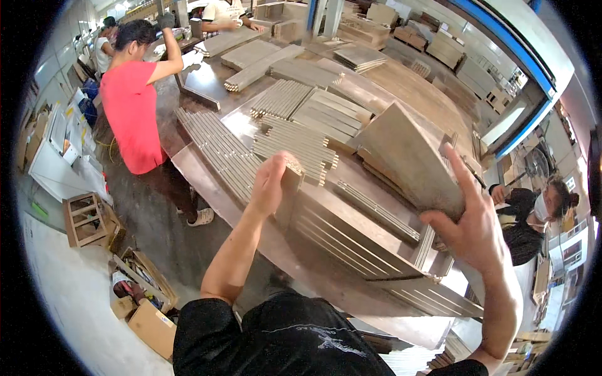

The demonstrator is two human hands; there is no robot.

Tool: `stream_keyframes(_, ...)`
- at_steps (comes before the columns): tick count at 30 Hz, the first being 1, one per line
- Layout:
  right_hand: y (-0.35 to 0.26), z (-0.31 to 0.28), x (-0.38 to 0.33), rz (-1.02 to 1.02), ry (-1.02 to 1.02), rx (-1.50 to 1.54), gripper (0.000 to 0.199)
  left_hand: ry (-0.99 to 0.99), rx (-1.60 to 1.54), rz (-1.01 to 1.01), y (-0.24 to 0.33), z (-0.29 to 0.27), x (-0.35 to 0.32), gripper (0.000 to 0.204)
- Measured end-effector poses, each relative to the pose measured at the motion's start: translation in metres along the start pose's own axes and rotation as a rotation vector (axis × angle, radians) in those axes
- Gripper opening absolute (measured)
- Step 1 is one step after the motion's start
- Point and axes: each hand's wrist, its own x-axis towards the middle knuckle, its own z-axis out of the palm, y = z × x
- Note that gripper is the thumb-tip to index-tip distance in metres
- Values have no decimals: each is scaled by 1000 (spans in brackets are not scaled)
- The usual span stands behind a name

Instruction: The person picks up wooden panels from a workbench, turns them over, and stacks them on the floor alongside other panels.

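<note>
Both hands are up on a stack of long flat wooden boards [351,232], which lies tilted across the near edge of the big work surface [207,182]. The left hand [271,183] grips the stack's near-left end, fingers wrapped together around the end of the top pieces. Over on the other side, the right hand [471,229] presses against the far end, fingers spread apart along the side of a broad flat board [407,160] that sits tilted up on top of the stack. Beyond the hands, bundles of thin wooden slats [219,150] lie in rows on the surface, with more flat panels [332,109] stacked behind them. At the left, a person in a red shirt [132,113] stands at the surface with one gloved hand raised. At the right edge, another person in dark clothes [533,216] bends low. Down on the floor at left, there's a small wooden crate [84,219] and cardboard boxes [150,326].
</note>
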Motion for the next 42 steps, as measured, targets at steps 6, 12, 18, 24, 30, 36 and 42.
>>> stream_keyframes(6,11,37,-8,-259,-148,-499,71,-91,139,10,14,7,23,49)
stream_keyframes(12,9,58,5,-157,-258,-535,67,-137,-67,40,0,5,27,39)
stream_keyframes(18,6,70,16,-241,-242,-497,66,-291,36,142,2,-3,38,47)
stream_keyframes(24,-2,67,13,-275,-246,-504,68,-357,-39,-51,12,-4,35,39)
stream_keyframes(30,6,80,13,-280,-269,-520,72,-292,-34,-38,10,0,34,36)
stream_keyframes(36,7,84,17,-254,-350,-506,72,-288,2,42,6,0,36,45)
stream_keyframes(42,6,92,13,-236,-352,-626,70,-290,-16,-44,9,3,37,34)
